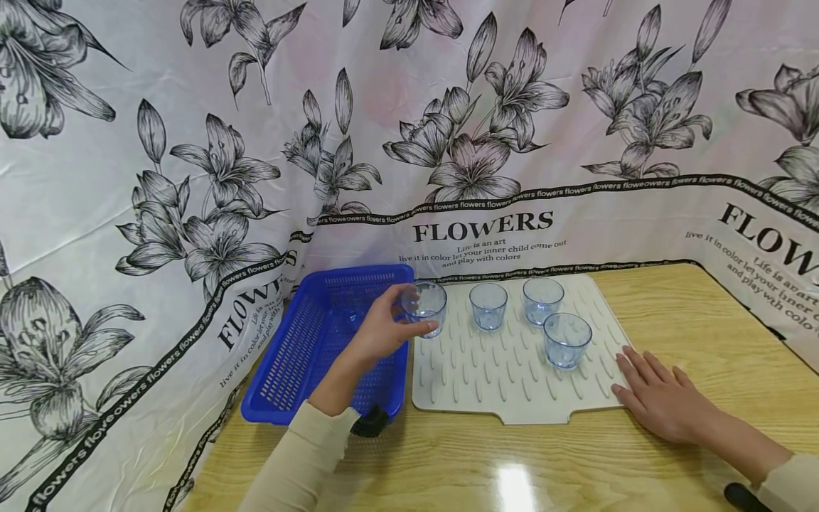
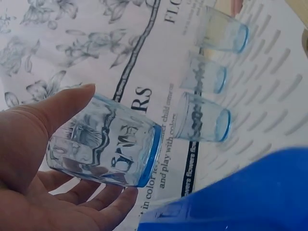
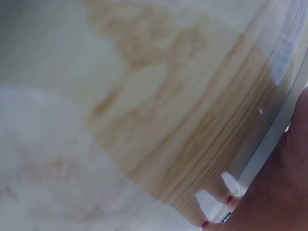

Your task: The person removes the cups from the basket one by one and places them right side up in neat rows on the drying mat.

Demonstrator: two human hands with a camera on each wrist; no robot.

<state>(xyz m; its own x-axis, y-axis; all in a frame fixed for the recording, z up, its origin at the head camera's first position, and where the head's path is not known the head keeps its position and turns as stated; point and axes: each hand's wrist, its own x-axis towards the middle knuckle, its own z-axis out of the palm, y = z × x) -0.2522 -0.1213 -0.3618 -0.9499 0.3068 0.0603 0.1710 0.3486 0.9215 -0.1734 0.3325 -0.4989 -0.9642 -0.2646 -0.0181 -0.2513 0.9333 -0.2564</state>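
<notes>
My left hand (image 1: pixel 382 328) grips a clear bluish glass (image 1: pixel 424 302) between thumb and fingers, over the border between the blue basket and the white draining mat (image 1: pixel 457 380). In the left wrist view the glass (image 2: pixel 106 142) is tilted, its thick blue base pointing away from the palm. Three similar glasses stand on the mat: one near its middle (image 1: pixel 488 307), one farther right (image 1: pixel 543 301) and one closer to me (image 1: pixel 567 340). Flat beside the mat's right edge rests my right hand (image 1: pixel 662 398), fingers straight, fingertips at the edge.
A blue perforated basket (image 1: pixel 275 380) stands left of the mat, with what looks like another glass (image 1: pixel 353 318) inside, partly hidden. Both lie on a wood-grain table (image 1: pixel 448 462). A flower-printed cloth (image 1: pixel 358 142) hangs behind and along the left side.
</notes>
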